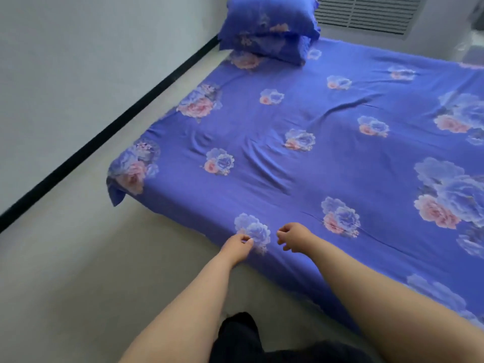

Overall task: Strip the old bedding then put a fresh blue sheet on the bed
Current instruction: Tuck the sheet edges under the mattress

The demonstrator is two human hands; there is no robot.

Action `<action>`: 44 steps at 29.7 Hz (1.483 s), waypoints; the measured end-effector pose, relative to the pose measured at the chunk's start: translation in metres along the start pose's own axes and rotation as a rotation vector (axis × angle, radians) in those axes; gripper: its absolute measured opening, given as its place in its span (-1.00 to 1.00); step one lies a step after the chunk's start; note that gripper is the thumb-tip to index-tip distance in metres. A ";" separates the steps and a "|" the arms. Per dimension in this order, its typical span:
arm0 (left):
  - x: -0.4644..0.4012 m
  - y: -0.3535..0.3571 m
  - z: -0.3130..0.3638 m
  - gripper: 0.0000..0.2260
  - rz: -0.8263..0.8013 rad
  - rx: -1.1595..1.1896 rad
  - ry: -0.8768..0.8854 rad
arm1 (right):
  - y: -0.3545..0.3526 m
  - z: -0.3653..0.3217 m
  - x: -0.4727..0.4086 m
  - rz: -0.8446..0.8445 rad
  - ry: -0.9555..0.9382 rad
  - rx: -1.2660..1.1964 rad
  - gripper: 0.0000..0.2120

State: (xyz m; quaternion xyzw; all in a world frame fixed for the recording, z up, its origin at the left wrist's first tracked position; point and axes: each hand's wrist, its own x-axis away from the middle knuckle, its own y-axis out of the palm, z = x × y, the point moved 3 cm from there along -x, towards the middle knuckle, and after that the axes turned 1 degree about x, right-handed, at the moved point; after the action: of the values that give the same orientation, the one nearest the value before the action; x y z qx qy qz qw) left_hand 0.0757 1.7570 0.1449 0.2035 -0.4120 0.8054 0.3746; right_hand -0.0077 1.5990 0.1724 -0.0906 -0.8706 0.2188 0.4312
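Sheet: the blue floral sheet [301,158] lies spread over the whole bed [324,292], its near edge draped down the side towards the floor; shallow creases run across the middle.
Left hand: the left hand [237,244] is at the near edge, its grip pinching a small fold of the sheet between thumb and fingertips.
Right hand: the right hand [294,238] hovers just beside it over the same edge, fingers loosely curled, holding nothing that can be made out.
Step in hand: judged to be dressing the near edge; it would go best with both hands drawing the cloth outward and down evenly, so the central creases pull flat rather than bunch.
Corner: the near left corner [117,184] hangs loose in a pointed flap and likely needs tucking.
Pillows: two matching pillows [269,30] are stacked at the far corner.
Room: pale floor [78,271], white wall [65,74] with a black skirting strip [110,132], a louvred vent [366,14] behind the bed.
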 end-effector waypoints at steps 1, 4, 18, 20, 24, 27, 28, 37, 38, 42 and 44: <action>-0.001 -0.021 -0.012 -0.75 0.012 0.007 -0.001 | 0.010 -0.022 -0.006 -0.001 -0.005 -0.018 -0.80; -0.007 -0.098 -0.058 -0.77 0.063 0.052 -0.044 | 0.054 -0.094 -0.027 -0.041 -0.009 -0.083 -0.76; -0.137 -0.350 -0.135 -0.77 0.159 0.208 -0.119 | 0.129 -0.348 -0.194 -0.165 -0.049 0.025 -0.77; -0.162 -0.392 -0.140 -0.78 0.181 0.235 -0.148 | 0.134 -0.387 -0.225 -0.188 -0.029 0.061 -0.76; -0.202 -0.471 -0.155 -0.81 0.241 0.302 -0.181 | 0.144 -0.474 -0.271 -0.223 -0.055 0.133 -0.82; -0.231 -0.527 -0.168 -0.90 0.250 0.317 -0.199 | 0.158 -0.539 -0.298 -0.245 -0.077 0.123 -0.78; -0.242 -0.543 -0.173 -0.90 0.249 0.312 -0.199 | 0.165 -0.559 -0.309 -0.256 -0.073 0.118 -0.79; -0.371 -0.682 -0.287 -0.72 0.089 0.241 -0.210 | 0.266 -0.695 -0.427 -0.143 -0.004 0.003 -0.84; -0.380 -0.697 -0.306 -0.71 0.072 0.232 -0.222 | 0.281 -0.706 -0.435 -0.129 0.015 -0.012 -0.85; -0.415 -0.748 -0.359 -0.74 0.031 0.229 -0.290 | 0.329 -0.743 -0.464 -0.110 0.036 0.002 -0.86; -0.433 -0.764 -0.381 -0.78 0.042 0.263 -0.346 | 0.351 -0.757 -0.483 -0.123 0.024 0.093 -0.86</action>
State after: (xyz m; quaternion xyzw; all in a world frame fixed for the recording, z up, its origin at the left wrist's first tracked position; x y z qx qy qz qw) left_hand 0.9330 2.1697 0.0391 0.3771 -0.3656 0.8129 0.2516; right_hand 0.8749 1.9725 0.0707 -0.0195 -0.8582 0.2311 0.4580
